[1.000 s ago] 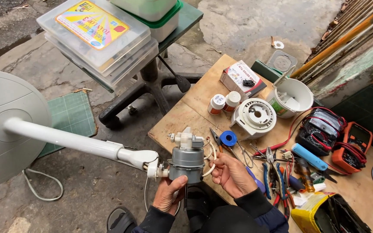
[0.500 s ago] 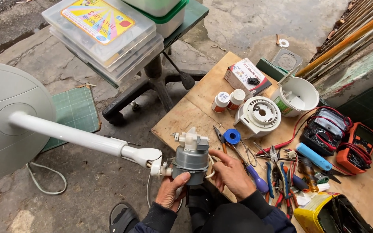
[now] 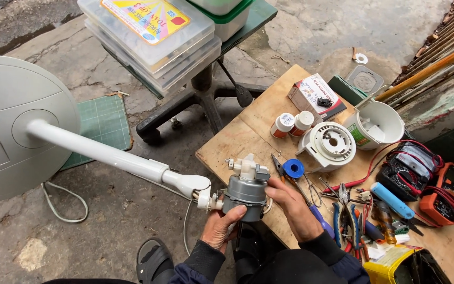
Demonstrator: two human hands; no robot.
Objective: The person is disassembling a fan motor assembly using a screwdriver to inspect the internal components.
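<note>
A grey fan motor (image 3: 246,188) with a white gear block on top sits at the end of a white fan pole (image 3: 114,156), which runs left to a round white base (image 3: 11,126). My left hand (image 3: 220,227) cups the motor from below. My right hand (image 3: 292,204) grips its right side, fingers curled round the housing, over the near edge of a low wooden table (image 3: 237,144).
On the table lie a white motor cover (image 3: 328,143), a blue solder spool (image 3: 292,168), two small jars (image 3: 292,124), a white pot (image 3: 378,123), pliers (image 3: 345,210), a blue tube (image 3: 392,200) and multimeters (image 3: 426,176). A chair base with stacked plastic boxes (image 3: 153,31) stands behind.
The view has drifted slightly. Both hands stay on the motor, which has shifted a little to the right with the pole.
</note>
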